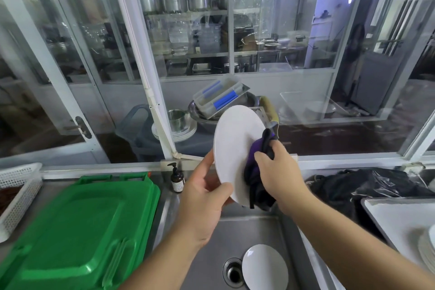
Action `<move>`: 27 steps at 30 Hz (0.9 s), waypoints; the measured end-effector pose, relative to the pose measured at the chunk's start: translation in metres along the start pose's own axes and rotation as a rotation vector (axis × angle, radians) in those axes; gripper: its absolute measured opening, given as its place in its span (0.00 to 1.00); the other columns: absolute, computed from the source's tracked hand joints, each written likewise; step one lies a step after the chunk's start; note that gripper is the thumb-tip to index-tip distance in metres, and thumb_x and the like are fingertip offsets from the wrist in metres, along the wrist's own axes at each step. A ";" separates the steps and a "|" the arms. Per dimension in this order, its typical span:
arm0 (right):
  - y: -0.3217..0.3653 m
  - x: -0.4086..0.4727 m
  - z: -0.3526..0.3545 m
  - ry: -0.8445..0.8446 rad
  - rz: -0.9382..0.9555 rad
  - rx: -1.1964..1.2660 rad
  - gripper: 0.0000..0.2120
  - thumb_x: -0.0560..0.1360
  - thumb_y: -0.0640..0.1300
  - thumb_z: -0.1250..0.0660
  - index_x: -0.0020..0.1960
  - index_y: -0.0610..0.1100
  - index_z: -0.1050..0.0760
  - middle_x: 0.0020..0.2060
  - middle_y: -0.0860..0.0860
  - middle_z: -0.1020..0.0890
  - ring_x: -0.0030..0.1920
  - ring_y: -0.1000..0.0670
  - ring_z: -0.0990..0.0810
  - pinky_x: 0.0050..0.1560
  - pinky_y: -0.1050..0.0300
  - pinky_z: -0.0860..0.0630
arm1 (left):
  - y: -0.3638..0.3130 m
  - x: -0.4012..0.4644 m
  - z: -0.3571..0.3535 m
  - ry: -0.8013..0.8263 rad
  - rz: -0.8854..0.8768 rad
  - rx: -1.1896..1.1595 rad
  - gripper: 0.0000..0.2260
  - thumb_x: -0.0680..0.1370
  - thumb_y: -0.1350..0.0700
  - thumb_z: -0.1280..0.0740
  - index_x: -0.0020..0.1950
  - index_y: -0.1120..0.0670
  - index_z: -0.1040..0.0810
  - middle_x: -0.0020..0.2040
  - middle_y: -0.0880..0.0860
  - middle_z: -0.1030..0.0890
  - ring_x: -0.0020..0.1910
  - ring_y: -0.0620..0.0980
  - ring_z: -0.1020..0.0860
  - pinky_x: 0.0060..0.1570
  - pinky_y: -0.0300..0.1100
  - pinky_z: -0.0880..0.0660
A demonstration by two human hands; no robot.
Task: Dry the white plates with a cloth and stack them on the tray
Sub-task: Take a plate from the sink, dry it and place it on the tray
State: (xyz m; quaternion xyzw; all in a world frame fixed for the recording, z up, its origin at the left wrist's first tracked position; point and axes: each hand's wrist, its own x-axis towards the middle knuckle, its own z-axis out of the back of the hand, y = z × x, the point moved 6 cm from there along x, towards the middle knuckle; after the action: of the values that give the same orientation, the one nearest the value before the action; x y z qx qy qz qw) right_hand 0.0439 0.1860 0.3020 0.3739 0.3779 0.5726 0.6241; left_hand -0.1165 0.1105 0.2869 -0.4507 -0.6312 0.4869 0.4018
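Note:
A white plate (233,146) is held upright and tilted above the sink. My left hand (202,198) grips its lower left rim, thumb on the front face. My right hand (280,172) holds a dark purple cloth (257,176) bunched against the plate's right side. A second white plate (264,267) lies in the steel sink (254,231) beside the drain. At the right edge a white tray (397,216) carries a stack of white plates (429,249), only partly in view.
A green plastic lid (77,226) covers the counter to the left, with a white perforated basket (16,190) beyond it. A brown pump bottle (177,179) stands behind the sink. Black plastic (367,186) lies at right. Glass panels (188,54) close off the back.

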 end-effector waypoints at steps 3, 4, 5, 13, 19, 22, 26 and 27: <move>-0.006 -0.006 -0.006 0.038 -0.116 0.209 0.06 0.81 0.45 0.37 0.56 0.51 0.25 0.49 0.49 0.17 0.51 0.44 0.18 0.59 0.40 0.20 | -0.006 -0.001 -0.001 0.063 -0.068 0.195 0.35 0.75 0.75 0.36 0.69 0.39 0.22 0.53 0.51 0.12 0.47 0.49 0.17 0.51 0.45 0.21; -0.007 -0.005 -0.007 0.049 -0.155 0.309 0.05 0.81 0.44 0.37 0.56 0.50 0.24 0.49 0.46 0.16 0.52 0.42 0.17 0.59 0.38 0.19 | -0.009 -0.002 -0.003 0.092 -0.091 0.259 0.35 0.75 0.76 0.36 0.71 0.39 0.24 0.55 0.48 0.12 0.51 0.46 0.16 0.53 0.40 0.21; -0.007 -0.005 -0.008 0.054 -0.196 0.425 0.05 0.82 0.43 0.36 0.56 0.48 0.23 0.50 0.43 0.16 0.51 0.40 0.16 0.58 0.36 0.18 | -0.012 -0.004 -0.004 0.122 -0.113 0.320 0.36 0.76 0.76 0.37 0.72 0.39 0.26 0.57 0.45 0.13 0.56 0.44 0.16 0.55 0.36 0.22; 0.005 -0.010 0.008 0.229 -0.296 0.972 0.34 0.79 0.69 0.38 0.63 0.39 0.18 0.55 0.36 0.14 0.54 0.35 0.13 0.51 0.40 0.15 | -0.035 -0.007 -0.013 0.306 -0.424 0.858 0.40 0.74 0.62 0.33 0.73 0.22 0.38 0.59 0.39 0.17 0.56 0.44 0.18 0.61 0.47 0.21; -0.009 -0.012 0.018 0.310 -0.238 0.965 0.28 0.78 0.55 0.41 0.66 0.35 0.21 0.50 0.34 0.14 0.46 0.37 0.14 0.47 0.47 0.18 | -0.028 -0.011 -0.014 0.348 -0.823 1.337 0.38 0.71 0.60 0.38 0.79 0.35 0.36 0.71 0.47 0.21 0.68 0.48 0.22 0.65 0.42 0.24; -0.019 -0.013 0.018 0.307 -0.226 0.995 0.26 0.77 0.52 0.44 0.63 0.35 0.21 0.35 0.39 0.17 0.33 0.40 0.19 0.33 0.54 0.25 | -0.019 -0.010 -0.014 0.347 -0.837 1.390 0.35 0.72 0.57 0.41 0.78 0.36 0.35 0.72 0.46 0.22 0.70 0.49 0.23 0.62 0.44 0.22; -0.028 -0.007 0.020 0.198 -0.216 1.049 0.31 0.71 0.54 0.40 0.68 0.41 0.21 0.49 0.37 0.18 0.45 0.35 0.22 0.39 0.48 0.33 | -0.019 -0.009 -0.004 0.364 -0.743 1.087 0.32 0.76 0.52 0.36 0.80 0.39 0.35 0.79 0.42 0.32 0.80 0.42 0.37 0.78 0.39 0.39; -0.030 -0.005 0.021 0.178 -0.213 1.056 0.32 0.69 0.54 0.39 0.70 0.42 0.22 0.51 0.37 0.18 0.46 0.34 0.23 0.41 0.45 0.32 | -0.020 -0.005 0.003 0.297 -0.673 0.939 0.31 0.77 0.52 0.34 0.81 0.42 0.35 0.79 0.41 0.32 0.79 0.41 0.38 0.78 0.39 0.40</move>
State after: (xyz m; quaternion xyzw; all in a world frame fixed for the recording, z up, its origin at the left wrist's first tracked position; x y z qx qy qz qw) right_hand 0.0753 0.1783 0.2838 0.5462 0.7012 0.2679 0.3717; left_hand -0.1210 0.1024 0.3056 -0.0633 -0.3937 0.4916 0.7741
